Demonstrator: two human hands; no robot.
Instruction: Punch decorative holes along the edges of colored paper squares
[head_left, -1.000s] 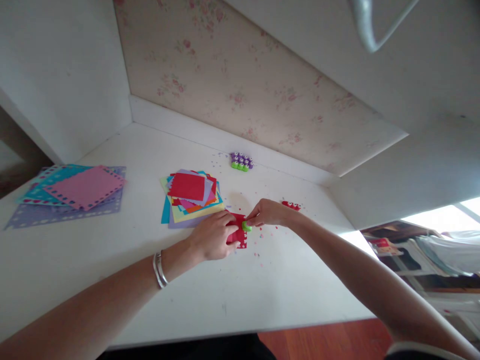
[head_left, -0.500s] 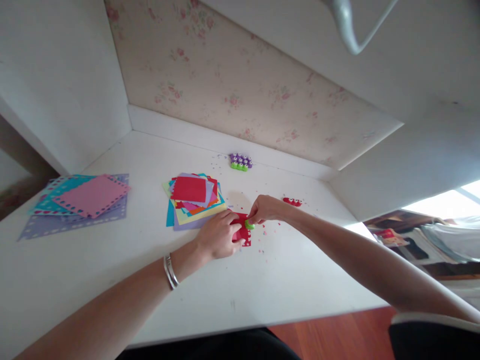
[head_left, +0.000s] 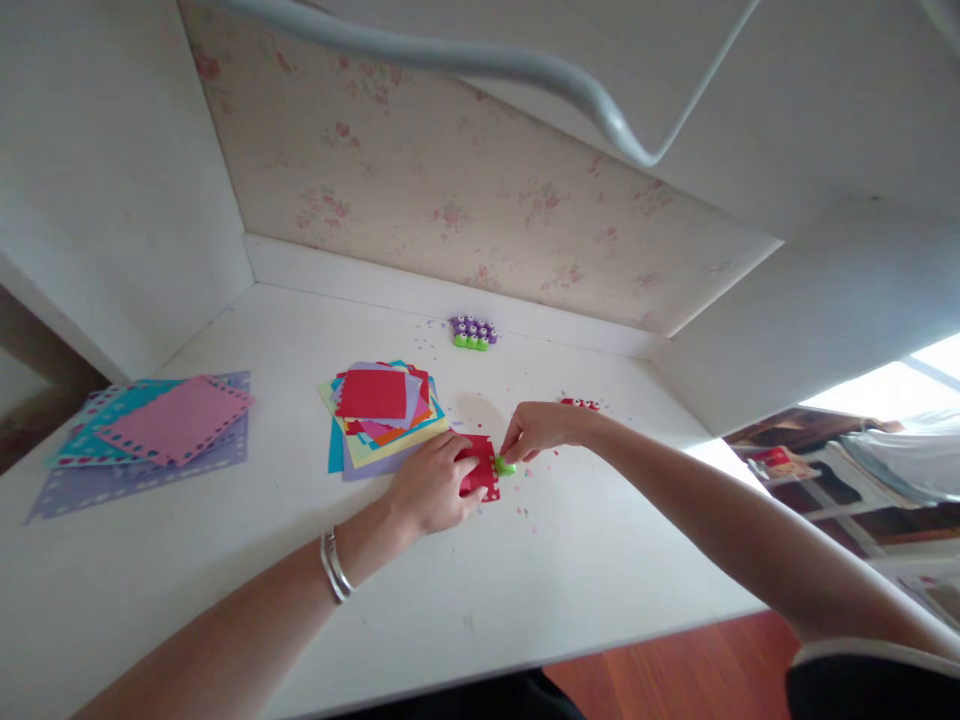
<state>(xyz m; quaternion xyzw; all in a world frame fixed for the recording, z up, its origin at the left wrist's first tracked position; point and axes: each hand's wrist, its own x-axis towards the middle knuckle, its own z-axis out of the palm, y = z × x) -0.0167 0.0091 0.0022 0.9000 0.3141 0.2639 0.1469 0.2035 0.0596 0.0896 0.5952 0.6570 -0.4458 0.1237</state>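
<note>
My left hand (head_left: 439,482) rests on a red sheet of paper (head_left: 486,455), its fingers spread and pressing it against the white table. Small punched holes run along the sheet's right edge. My right hand (head_left: 534,432) is closed on a small green craft punch (head_left: 505,466) at that edge. The fingers partly cover the punch, so I cannot tell whether the paper is inside its slot. Tiny paper cutouts (head_left: 525,513) lie scattered around the punch.
Left of the sheet sits a pile of coloured papers (head_left: 375,393). Sheets with punched borders (head_left: 176,420) lie farther left. Purple and green punches (head_left: 472,332) stand near the back wall, and red punches (head_left: 581,403) lie beyond my right forearm. A metal rod (head_left: 525,65) crosses overhead.
The green punch has shifted slightly along the red sheet's right edge, with my right hand still closed on it. The left hand keeps its place on the sheet. My view has tilted upward a little.
</note>
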